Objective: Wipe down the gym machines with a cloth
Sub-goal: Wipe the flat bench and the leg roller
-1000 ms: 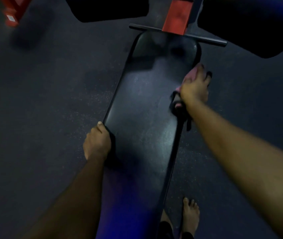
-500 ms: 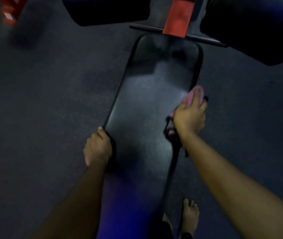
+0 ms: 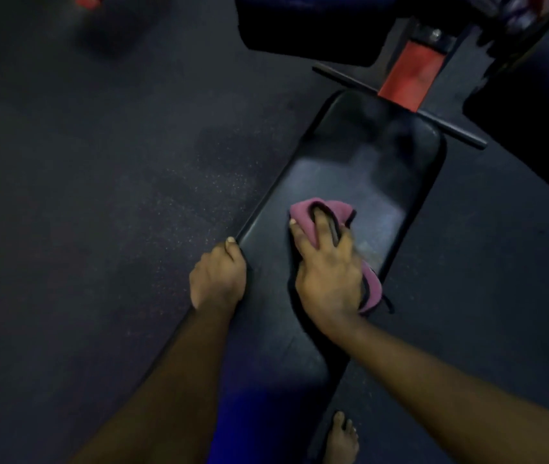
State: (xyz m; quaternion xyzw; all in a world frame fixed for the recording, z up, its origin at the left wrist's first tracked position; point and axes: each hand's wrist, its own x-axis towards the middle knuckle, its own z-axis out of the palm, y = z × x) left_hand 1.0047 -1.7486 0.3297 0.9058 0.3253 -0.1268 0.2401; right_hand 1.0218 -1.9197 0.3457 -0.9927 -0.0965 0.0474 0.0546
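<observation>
Cloth (image 3: 303, 212), pink, at centre of surface (image 3: 366, 182), bunched in right hand (image 3: 328, 276), fingers tucked into its folds. Left hand (image 3: 217, 279) grips surface edge at 9 o'clock. Wiping judged midway; far end at 1 o'clock and red frame (image 3: 410, 75) remain.

A single wide-angle head-worn camera looks steeply down and slightly forward from close above, with the right hand (image 3: 328, 279) gripping the cloth (image 3: 303, 212) near centre, the left hand (image 3: 217, 279) just left of that grip, and the bench pad (image 3: 366, 169) running beyond it toward the upper right.
</observation>
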